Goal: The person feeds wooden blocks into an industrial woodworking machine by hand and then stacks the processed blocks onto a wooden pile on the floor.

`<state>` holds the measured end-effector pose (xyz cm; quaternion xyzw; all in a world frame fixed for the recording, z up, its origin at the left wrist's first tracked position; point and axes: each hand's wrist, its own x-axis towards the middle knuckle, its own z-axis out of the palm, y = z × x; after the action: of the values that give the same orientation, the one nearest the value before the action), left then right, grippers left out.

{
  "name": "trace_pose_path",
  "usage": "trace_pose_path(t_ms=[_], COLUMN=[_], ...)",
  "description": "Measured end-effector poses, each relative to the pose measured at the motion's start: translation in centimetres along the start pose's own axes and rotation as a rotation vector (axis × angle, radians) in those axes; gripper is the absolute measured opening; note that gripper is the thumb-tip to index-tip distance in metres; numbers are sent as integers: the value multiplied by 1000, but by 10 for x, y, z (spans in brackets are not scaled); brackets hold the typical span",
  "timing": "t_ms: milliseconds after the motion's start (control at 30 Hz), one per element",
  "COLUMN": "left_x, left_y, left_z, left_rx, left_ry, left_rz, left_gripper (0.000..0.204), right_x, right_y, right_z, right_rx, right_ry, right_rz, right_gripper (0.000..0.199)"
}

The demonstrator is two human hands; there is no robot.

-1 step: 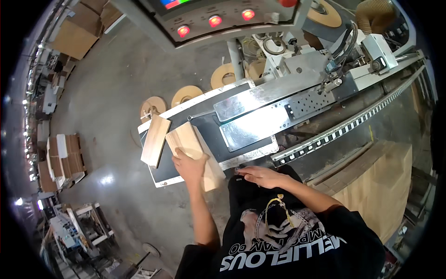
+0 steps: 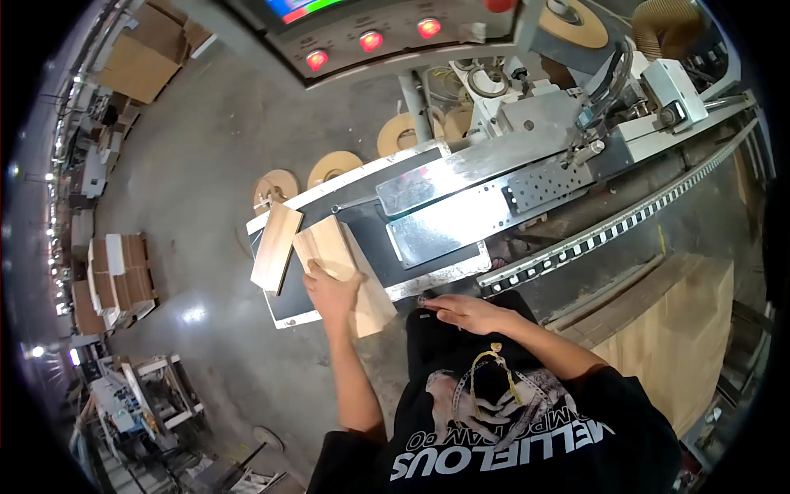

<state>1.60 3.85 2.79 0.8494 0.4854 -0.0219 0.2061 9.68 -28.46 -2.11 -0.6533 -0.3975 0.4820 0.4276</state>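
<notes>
Pale wood fills the head view's middle: I see the board (image 2: 323,240) at the counter (image 2: 369,233), under the left hand (image 2: 332,298); clamped or resting fingers, I can't tell. The right hand (image 2: 466,314) lies extended, empty. Probably stiff, lightish; I'd grip the board's long edges.

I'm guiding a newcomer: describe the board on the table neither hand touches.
In view, below the control panel with red lit buttons, is a white-edged black table. At its left end lies a pale wooden board. Unlike the wood on its right, which the left hand touches, it lies untouched.
</notes>
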Motion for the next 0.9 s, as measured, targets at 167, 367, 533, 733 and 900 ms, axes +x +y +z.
trace_pose_path(t_ms=[167,367,533,733,900], left_x=[36,29,-65,-109,-95], left_y=[-29,12,101,205,253], left_z=[-20,-49,23,132,180], left_rx=[-173,-89,343,374,325], left_ry=[-124,-3,-260,-444,-360], left_rz=[33,322,828,1105,1211], left_gripper=[122,117,134,131,114], right_x=[-89,-178,-194,-208,-212], right_y=[29,73,127,134,125], right_z=[-72,-132,-134,-153,-175], right_rx=[-30,156,744,984,1176], right_ry=[-58,262,672,992,1065], right_rz=[18,18,-153,-46,9], right_gripper=[73,58,44,53,63])
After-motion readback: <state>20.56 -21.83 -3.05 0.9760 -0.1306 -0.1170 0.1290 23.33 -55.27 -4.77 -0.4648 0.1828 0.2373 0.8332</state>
